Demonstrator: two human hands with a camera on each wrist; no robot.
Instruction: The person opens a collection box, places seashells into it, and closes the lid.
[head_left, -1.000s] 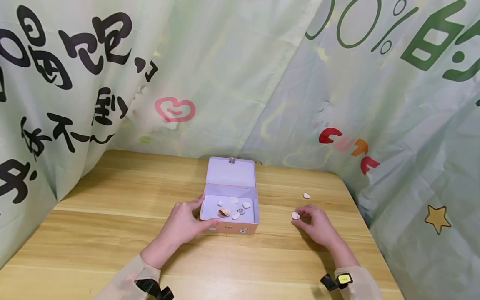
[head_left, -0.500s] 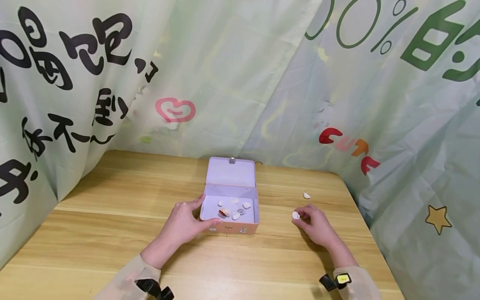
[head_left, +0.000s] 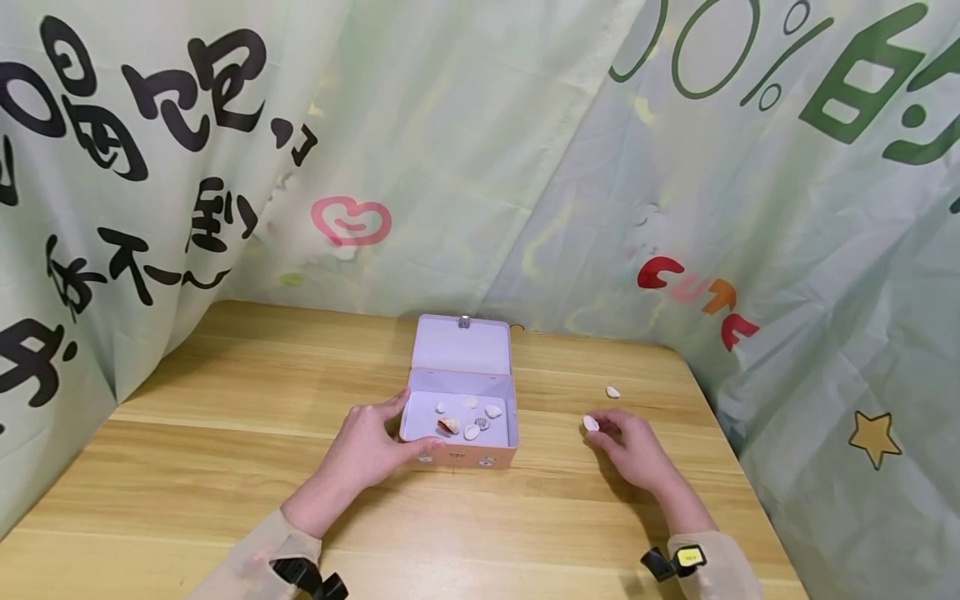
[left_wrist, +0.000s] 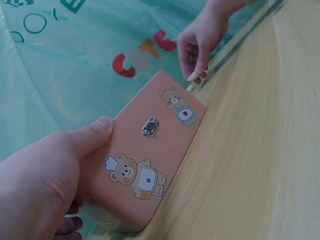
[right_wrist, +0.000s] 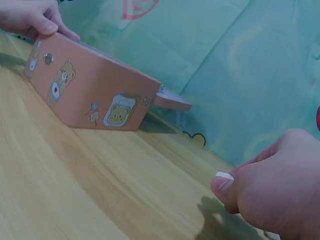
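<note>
A hinged tin box [head_left: 459, 456], salmon pink with bear pictures outside and lilac inside, stands with its lid [head_left: 461, 343] raised at the back. My left hand [head_left: 367, 442] grips its left side, thumb on the front rim and other fingers partly hidden behind the wall. Several seashells lie on its floor, among them a brown-and-white one [head_left: 448, 425] and a grey ridged one [head_left: 482, 423]. To the right of the box, my right hand [head_left: 633, 450] pinches a small white seashell [head_left: 590, 423] between thumb and fingers, low over the table.
Another white shell [head_left: 612, 392] lies on the wooden table [head_left: 225, 467] just beyond my right hand. A printed curtain [head_left: 450, 167] hangs along the back and both sides of the table. The box's metal clasp [left_wrist: 150, 127] faces front.
The white seashell in my right fingers has turned and shifted slightly away from me. My left hand and the box keep their places.
</note>
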